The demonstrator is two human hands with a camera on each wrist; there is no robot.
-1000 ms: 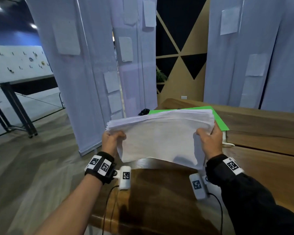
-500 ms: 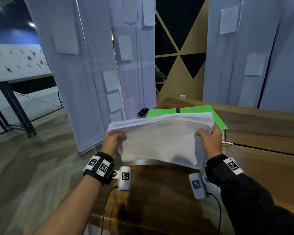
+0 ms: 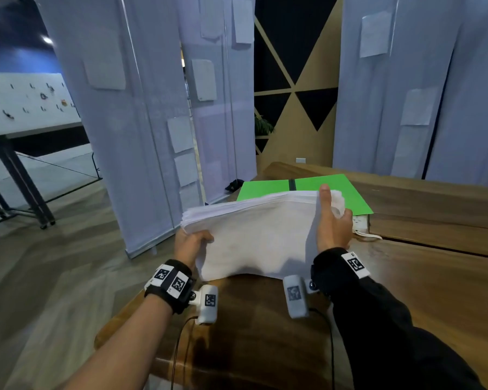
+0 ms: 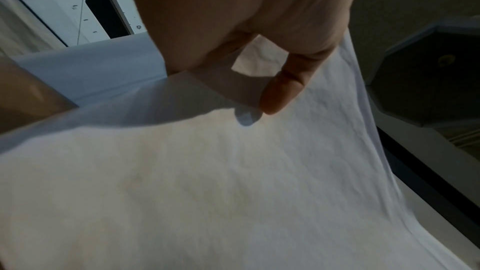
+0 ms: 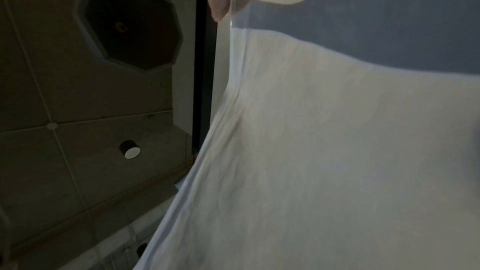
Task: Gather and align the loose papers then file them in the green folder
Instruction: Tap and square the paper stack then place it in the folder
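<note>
Loose white papers (image 3: 259, 229), gathered into a thick sagging stack, are held above the near part of the brown wooden table (image 3: 423, 299). Its left edge is gripped by the left hand (image 3: 190, 244), thumb on top, fingers curled beneath (image 4: 280, 89). The right hand (image 3: 331, 223) is laid against the right edge with the index finger straight and the thumb spread. A flat bright-green folder (image 3: 307, 190) with a dark spine strip is seen just behind the stack, towards the table's far edge.
</note>
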